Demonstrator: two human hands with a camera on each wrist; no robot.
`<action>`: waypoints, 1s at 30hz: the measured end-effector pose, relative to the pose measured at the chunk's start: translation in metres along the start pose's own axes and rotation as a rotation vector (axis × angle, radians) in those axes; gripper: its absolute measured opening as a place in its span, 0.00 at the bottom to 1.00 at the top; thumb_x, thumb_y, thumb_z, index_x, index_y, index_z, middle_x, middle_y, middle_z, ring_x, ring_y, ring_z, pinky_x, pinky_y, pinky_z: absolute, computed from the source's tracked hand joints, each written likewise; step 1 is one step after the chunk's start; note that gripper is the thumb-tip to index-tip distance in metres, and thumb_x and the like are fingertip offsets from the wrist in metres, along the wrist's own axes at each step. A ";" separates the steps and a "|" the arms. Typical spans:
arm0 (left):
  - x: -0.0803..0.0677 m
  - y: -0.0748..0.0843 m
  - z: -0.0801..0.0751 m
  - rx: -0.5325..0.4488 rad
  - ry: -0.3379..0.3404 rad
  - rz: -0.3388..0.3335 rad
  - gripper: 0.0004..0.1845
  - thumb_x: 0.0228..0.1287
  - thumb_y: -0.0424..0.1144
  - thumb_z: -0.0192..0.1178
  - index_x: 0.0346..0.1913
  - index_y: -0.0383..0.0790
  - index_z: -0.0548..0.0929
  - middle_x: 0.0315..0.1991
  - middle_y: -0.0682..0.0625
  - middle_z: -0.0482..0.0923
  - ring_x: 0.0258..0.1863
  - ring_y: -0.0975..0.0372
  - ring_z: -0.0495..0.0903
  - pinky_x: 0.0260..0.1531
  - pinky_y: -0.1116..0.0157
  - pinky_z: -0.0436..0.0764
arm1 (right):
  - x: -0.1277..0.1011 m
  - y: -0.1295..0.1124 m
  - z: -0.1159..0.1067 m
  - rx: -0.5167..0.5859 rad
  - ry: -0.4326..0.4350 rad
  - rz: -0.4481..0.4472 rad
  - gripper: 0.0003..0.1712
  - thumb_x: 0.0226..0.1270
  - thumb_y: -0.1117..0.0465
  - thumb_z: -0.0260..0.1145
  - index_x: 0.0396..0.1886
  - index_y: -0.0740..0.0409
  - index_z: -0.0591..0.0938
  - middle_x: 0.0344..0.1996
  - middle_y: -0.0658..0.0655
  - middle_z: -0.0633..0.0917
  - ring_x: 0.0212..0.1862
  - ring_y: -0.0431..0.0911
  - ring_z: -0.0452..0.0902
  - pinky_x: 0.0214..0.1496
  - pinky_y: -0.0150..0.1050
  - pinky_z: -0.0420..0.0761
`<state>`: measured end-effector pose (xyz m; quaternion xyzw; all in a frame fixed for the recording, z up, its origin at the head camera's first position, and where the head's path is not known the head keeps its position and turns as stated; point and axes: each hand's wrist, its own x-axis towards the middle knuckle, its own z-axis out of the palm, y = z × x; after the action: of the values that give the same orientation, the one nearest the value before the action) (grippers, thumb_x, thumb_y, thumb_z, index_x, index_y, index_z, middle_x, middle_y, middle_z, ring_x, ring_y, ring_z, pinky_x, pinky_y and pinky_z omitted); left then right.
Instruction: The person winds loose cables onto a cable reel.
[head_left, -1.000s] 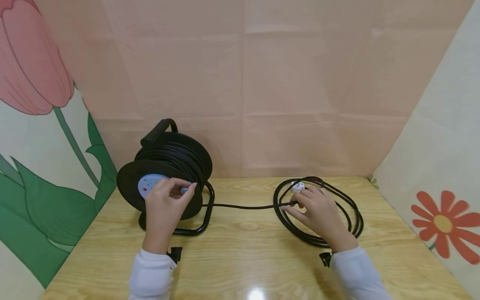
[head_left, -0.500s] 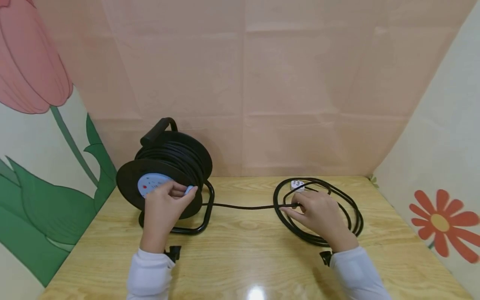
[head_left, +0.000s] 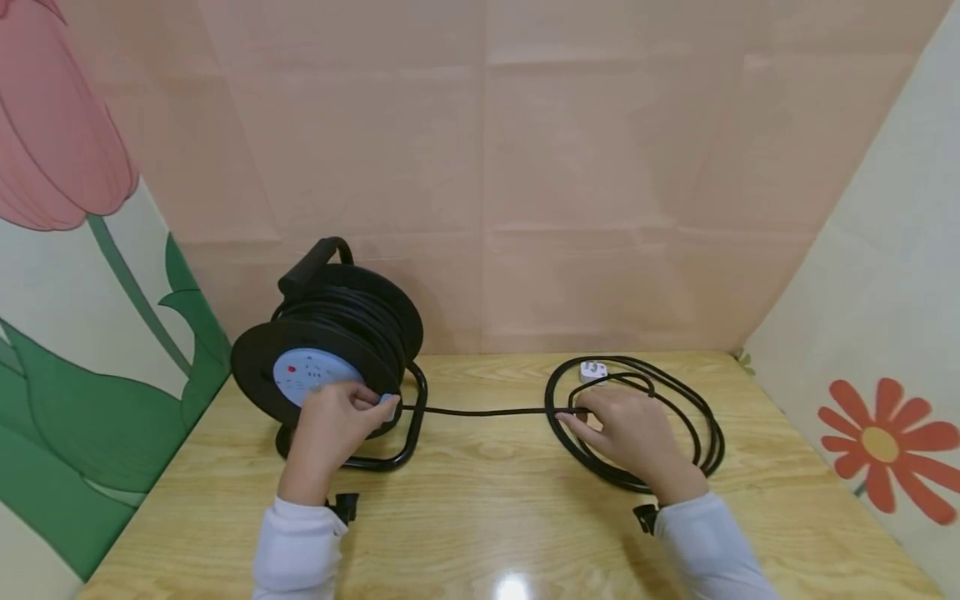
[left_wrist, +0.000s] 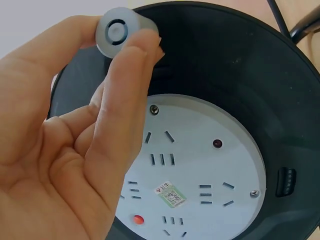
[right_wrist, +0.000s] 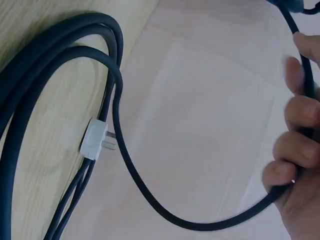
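A black cable reel [head_left: 258, 371] stands on the left of the table, its pale socket panel [head_left: 309, 372] facing me. At the rim of its front disc, my left hand [head_left: 330, 429] pinches a grey-blue knob [left_wrist: 117, 31] between thumb and fingers. Black cable [head_left: 487, 413] is wound on the drum and runs in a nearly straight line to the right. There my right hand [head_left: 628, 433] grips it, fingers curled round it in the right wrist view. Beneath that hand lies a loose coil [head_left: 708, 408] of the same cable, with a white plug [head_left: 592, 372] at its back.
The reel's tubular stand [head_left: 411, 442] rests on the wooden table [head_left: 480, 517], with a carry handle [head_left: 306, 267] on top. Behind rises a pinkish sheet [head_left: 480, 183]. Flower-printed panels [head_left: 885, 333] flank both sides.
The reel's disc and socket panel have turned, with the knob and left hand moving slightly down and to the right. My right hand has shifted slightly left, and more of the plug shows.
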<state>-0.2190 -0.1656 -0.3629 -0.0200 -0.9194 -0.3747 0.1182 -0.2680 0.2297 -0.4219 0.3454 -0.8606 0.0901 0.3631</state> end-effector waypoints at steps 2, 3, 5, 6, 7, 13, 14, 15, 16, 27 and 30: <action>0.000 -0.001 0.000 -0.004 -0.028 -0.011 0.16 0.62 0.50 0.71 0.32 0.38 0.88 0.25 0.53 0.84 0.25 0.63 0.80 0.25 0.63 0.79 | -0.001 0.001 0.000 0.001 -0.001 0.005 0.21 0.70 0.37 0.62 0.29 0.48 0.81 0.23 0.43 0.80 0.20 0.36 0.70 0.16 0.32 0.67; 0.000 -0.002 0.000 -0.005 -0.045 -0.022 0.16 0.62 0.50 0.70 0.32 0.38 0.88 0.25 0.54 0.84 0.24 0.63 0.80 0.25 0.63 0.79 | -0.001 0.001 0.000 -0.001 0.002 0.007 0.22 0.71 0.36 0.61 0.30 0.48 0.82 0.23 0.43 0.81 0.21 0.36 0.71 0.17 0.32 0.68; 0.001 -0.004 0.000 -0.007 -0.079 -0.039 0.17 0.63 0.51 0.70 0.33 0.38 0.88 0.24 0.54 0.84 0.24 0.63 0.80 0.25 0.63 0.79 | -0.002 0.002 -0.001 -0.003 0.003 0.017 0.26 0.71 0.33 0.57 0.28 0.48 0.81 0.22 0.42 0.80 0.19 0.36 0.69 0.16 0.32 0.67; 0.001 -0.005 0.000 -0.007 -0.095 -0.049 0.17 0.63 0.51 0.69 0.33 0.38 0.88 0.24 0.54 0.84 0.24 0.63 0.80 0.26 0.63 0.79 | -0.002 0.002 -0.001 -0.004 0.003 0.023 0.28 0.72 0.31 0.55 0.27 0.47 0.80 0.21 0.41 0.79 0.19 0.35 0.68 0.16 0.32 0.66; 0.002 -0.006 0.000 -0.004 -0.109 -0.055 0.17 0.63 0.52 0.69 0.33 0.39 0.88 0.24 0.54 0.84 0.24 0.63 0.80 0.26 0.63 0.79 | -0.002 0.003 -0.002 0.002 0.002 0.027 0.28 0.71 0.31 0.56 0.26 0.47 0.80 0.21 0.41 0.78 0.19 0.35 0.66 0.16 0.32 0.65; 0.004 -0.014 0.002 0.011 -0.185 -0.079 0.17 0.64 0.52 0.68 0.31 0.40 0.89 0.24 0.52 0.84 0.25 0.61 0.80 0.26 0.62 0.78 | -0.001 0.001 -0.001 0.020 -0.042 0.030 0.22 0.68 0.35 0.64 0.27 0.45 0.80 0.21 0.40 0.79 0.19 0.33 0.65 0.16 0.31 0.64; 0.004 -0.016 0.002 0.012 -0.200 -0.084 0.17 0.64 0.52 0.68 0.30 0.40 0.89 0.24 0.52 0.85 0.25 0.61 0.80 0.25 0.62 0.78 | -0.002 0.001 -0.001 0.021 -0.046 0.028 0.21 0.68 0.35 0.64 0.27 0.45 0.81 0.22 0.41 0.80 0.19 0.33 0.66 0.16 0.31 0.65; 0.004 -0.017 0.002 0.013 -0.215 -0.092 0.17 0.65 0.52 0.68 0.30 0.41 0.89 0.24 0.51 0.85 0.25 0.61 0.80 0.25 0.62 0.77 | -0.002 0.001 0.000 0.026 -0.046 0.026 0.20 0.67 0.37 0.66 0.27 0.46 0.81 0.22 0.41 0.81 0.19 0.33 0.66 0.16 0.31 0.65; 0.004 -0.018 0.002 0.014 -0.229 -0.100 0.17 0.65 0.52 0.68 0.29 0.41 0.89 0.24 0.51 0.85 0.25 0.61 0.81 0.25 0.63 0.77 | -0.003 0.001 0.000 0.031 -0.043 0.026 0.18 0.65 0.39 0.69 0.28 0.46 0.81 0.22 0.41 0.81 0.19 0.34 0.67 0.16 0.31 0.66; 0.003 -0.034 0.003 -0.152 -0.413 -0.192 0.19 0.71 0.48 0.63 0.31 0.33 0.86 0.26 0.47 0.83 0.28 0.58 0.84 0.34 0.59 0.86 | 0.000 -0.002 -0.004 0.090 -0.058 0.018 0.24 0.69 0.32 0.60 0.26 0.45 0.81 0.22 0.40 0.82 0.18 0.31 0.63 0.17 0.30 0.64; 0.003 -0.040 0.003 -0.185 -0.459 -0.192 0.20 0.72 0.48 0.61 0.35 0.30 0.85 0.29 0.45 0.83 0.29 0.58 0.84 0.35 0.59 0.86 | 0.000 -0.004 -0.005 0.096 -0.077 0.014 0.22 0.67 0.35 0.65 0.26 0.45 0.81 0.21 0.39 0.80 0.18 0.30 0.61 0.19 0.31 0.65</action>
<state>-0.2270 -0.1922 -0.3914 -0.0278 -0.8816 -0.4522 -0.1321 -0.2627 0.2291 -0.4192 0.3597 -0.8710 0.1206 0.3120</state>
